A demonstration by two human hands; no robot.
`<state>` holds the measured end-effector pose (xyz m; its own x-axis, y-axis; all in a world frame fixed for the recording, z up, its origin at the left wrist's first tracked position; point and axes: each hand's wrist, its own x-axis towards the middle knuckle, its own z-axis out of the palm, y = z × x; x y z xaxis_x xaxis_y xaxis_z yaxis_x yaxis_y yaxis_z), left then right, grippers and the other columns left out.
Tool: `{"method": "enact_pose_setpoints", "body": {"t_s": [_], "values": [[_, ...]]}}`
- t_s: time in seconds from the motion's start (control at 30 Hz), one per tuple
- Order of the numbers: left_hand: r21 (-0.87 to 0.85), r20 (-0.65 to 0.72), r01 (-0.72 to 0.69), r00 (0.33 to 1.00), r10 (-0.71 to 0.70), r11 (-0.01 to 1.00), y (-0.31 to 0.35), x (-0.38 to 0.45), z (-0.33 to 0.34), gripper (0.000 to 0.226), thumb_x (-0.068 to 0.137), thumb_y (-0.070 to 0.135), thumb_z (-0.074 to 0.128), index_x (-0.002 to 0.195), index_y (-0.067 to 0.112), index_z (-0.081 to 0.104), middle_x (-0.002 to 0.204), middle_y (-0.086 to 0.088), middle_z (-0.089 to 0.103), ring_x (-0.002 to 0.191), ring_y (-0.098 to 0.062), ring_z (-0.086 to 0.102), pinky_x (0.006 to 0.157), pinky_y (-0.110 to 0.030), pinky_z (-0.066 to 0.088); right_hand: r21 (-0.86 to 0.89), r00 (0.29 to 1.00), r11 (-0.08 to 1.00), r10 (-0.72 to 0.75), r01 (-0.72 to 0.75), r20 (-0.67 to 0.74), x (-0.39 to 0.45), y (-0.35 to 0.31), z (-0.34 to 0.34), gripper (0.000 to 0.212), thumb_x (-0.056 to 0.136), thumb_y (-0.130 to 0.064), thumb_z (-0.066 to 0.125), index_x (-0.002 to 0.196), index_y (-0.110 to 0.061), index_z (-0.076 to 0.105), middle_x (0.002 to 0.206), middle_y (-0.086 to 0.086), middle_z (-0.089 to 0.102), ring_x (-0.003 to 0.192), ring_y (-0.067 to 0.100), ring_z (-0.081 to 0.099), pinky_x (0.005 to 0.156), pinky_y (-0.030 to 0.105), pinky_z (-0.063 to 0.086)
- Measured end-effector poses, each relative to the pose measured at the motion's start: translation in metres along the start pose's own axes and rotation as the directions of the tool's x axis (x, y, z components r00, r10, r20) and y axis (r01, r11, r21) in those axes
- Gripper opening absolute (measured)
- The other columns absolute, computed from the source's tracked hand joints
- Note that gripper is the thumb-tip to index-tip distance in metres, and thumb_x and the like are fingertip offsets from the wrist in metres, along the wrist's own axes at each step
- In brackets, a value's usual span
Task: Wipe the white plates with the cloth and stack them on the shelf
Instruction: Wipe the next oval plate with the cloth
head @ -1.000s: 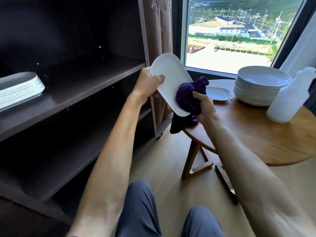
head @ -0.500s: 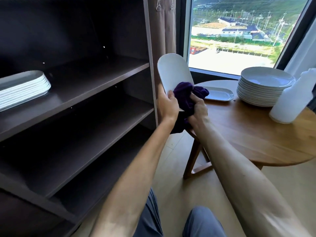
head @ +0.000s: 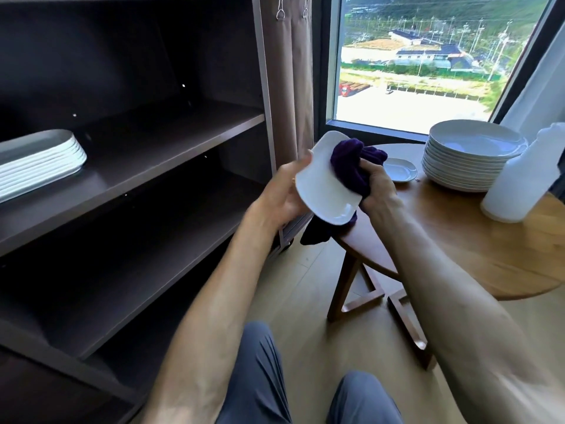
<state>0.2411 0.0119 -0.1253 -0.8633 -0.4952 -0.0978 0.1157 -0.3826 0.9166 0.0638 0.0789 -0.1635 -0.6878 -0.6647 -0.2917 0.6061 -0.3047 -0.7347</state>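
Observation:
My left hand [head: 282,194] grips the left edge of a white oblong plate [head: 321,185], held tilted in the air between the shelf unit and the table. My right hand [head: 377,186] holds a bunched purple cloth [head: 348,162] against the plate's upper right side, and a tail of the cloth hangs below the plate. A stack of white oblong plates [head: 39,162] lies on the upper shelf [head: 159,154] at the far left. One more oblong plate [head: 400,169] rests on the round wooden table [head: 477,240].
A tall stack of round white plates [head: 470,154] stands at the back of the table, with a white spray bottle [head: 526,175] to its right. The dark shelf unit has lower boards [head: 146,249]. My knees [head: 263,377] are below, over a wooden floor.
The plate has tipped from upright to a lower, slanted pose. My left hand shifted from its bottom edge to its left edge. The cloth moved up along the plate's right side.

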Motion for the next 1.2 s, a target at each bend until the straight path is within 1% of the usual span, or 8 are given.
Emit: {"method": "enact_pose_setpoints", "body": {"t_s": [0.13, 0.3, 0.43, 0.53, 0.67, 0.87, 1.07, 1.2], "values": [[-0.272, -0.016, -0.004, 1.0, -0.001, 0.962, -0.02, 0.006, 0.003, 0.046, 0.09, 0.033, 0.046, 0.127, 0.01, 0.061, 0.107, -0.019, 0.068, 0.094, -0.035, 0.066, 0.086, -0.044, 0.057, -0.211, 0.981, 0.966, -0.17, 0.148, -0.091, -0.009, 0.01, 0.009, 0.026, 0.076, -0.008, 0.085, 0.096, -0.007, 0.069, 0.09, 0.011, 0.074, 0.086, 0.029, 0.074, 0.074, 0.04, 0.062], [-0.267, -0.031, 0.039, 0.998, -0.049, 0.963, -0.022, 0.003, 0.016, 0.035, 0.094, 0.022, 0.039, 0.115, 0.013, 0.064, 0.1, -0.018, 0.068, 0.093, -0.036, 0.063, 0.089, -0.047, 0.052, -0.681, 0.854, 0.679, -0.497, 0.274, -0.152, 0.0, 0.007, 0.017, 0.058, 0.076, -0.033, 0.085, 0.121, -0.019, 0.051, 0.112, 0.005, 0.064, 0.096, 0.021, 0.062, 0.089, 0.031, 0.05], [-0.29, -0.013, 0.037, 0.999, -0.043, 0.956, -0.019, 0.004, 0.022, 0.034, 0.093, 0.018, 0.042, 0.12, 0.012, 0.062, 0.1, -0.017, 0.067, 0.092, -0.035, 0.063, 0.09, -0.047, 0.052, -0.829, 0.718, 0.422, -0.696, 0.367, -0.036, 0.001, 0.001, 0.038, 0.045, 0.08, -0.016, 0.072, 0.119, -0.016, 0.05, 0.114, 0.012, 0.056, 0.101, 0.032, 0.059, 0.09, 0.037, 0.047], [-0.319, -0.014, -0.004, 1.0, 0.0, 0.948, -0.013, 0.01, 0.03, 0.034, 0.1, 0.025, 0.045, 0.125, 0.011, 0.063, 0.106, -0.017, 0.07, 0.097, -0.033, 0.065, 0.098, -0.047, 0.05, -0.812, 0.657, 0.317, -0.746, 0.49, 0.105, -0.002, 0.007, 0.049, 0.035, 0.082, -0.012, 0.063, 0.116, -0.013, 0.055, 0.109, 0.01, 0.054, 0.1, 0.032, 0.058, 0.092, 0.04, 0.048], [-0.246, -0.069, -0.041, 0.997, 0.025, 0.968, -0.008, 0.022, 0.039, 0.055, 0.103, 0.052, 0.048, 0.138, 0.012, 0.062, 0.134, -0.02, 0.065, 0.128, -0.035, 0.059, 0.116, -0.052, 0.04, -0.69, 0.642, 0.352, -0.737, 0.632, 0.212, -0.014, 0.013, 0.053, 0.016, 0.088, -0.024, 0.058, 0.103, -0.02, 0.062, 0.097, 0.002, 0.064, 0.085, 0.017, 0.058, 0.077, 0.028, 0.045], [-0.152, -0.219, -0.092, 0.974, 0.057, 0.984, 0.006, 0.038, 0.029, 0.072, 0.094, 0.069, 0.051, 0.123, 0.004, 0.065, 0.1, -0.014, 0.068, 0.096, -0.027, 0.067, 0.094, -0.042, 0.055, -0.461, 0.711, 0.543, -0.566, 0.702, 0.416, -0.029, 0.034, 0.048, 0.018, 0.083, -0.035, 0.048, 0.088, -0.026, 0.062, 0.081, -0.004, 0.064, 0.075, 0.013, 0.057, 0.068, 0.035, 0.047], [-0.225, -0.194, -0.047, 0.981, 0.003, 0.973, 0.008, 0.036, 0.004, 0.093, 0.085, 0.083, 0.049, 0.132, 0.003, 0.06, 0.117, -0.019, 0.066, 0.11, -0.031, 0.065, 0.098, -0.048, 0.055, -0.563, 0.618, 0.304, -0.579, 0.769, 0.532, -0.024, 0.04, 0.048, 0.023, 0.082, -0.041, 0.064, 0.099, -0.026, 0.067, 0.091, 0.0, 0.068, 0.082, 0.013, 0.063, 0.076, 0.04, 0.056], [-0.189, -0.131, -0.048, 0.991, 0.024, 0.981, 0.001, 0.025, 0.006, 0.069, 0.092, 0.059, 0.06, 0.139, 0.009, 0.06, 0.132, -0.022, 0.062, 0.122, -0.036, 0.06, 0.113, -0.053, 0.044, -0.621, 0.597, 0.268, -0.689, 0.736, 0.41, -0.021, 0.035, 0.053, 0.021, 0.085, -0.039, 0.067, 0.089, -0.019, 0.063, 0.087, 0.001, 0.065, 0.079, 0.015, 0.06, 0.069, 0.035, 0.05]]}}
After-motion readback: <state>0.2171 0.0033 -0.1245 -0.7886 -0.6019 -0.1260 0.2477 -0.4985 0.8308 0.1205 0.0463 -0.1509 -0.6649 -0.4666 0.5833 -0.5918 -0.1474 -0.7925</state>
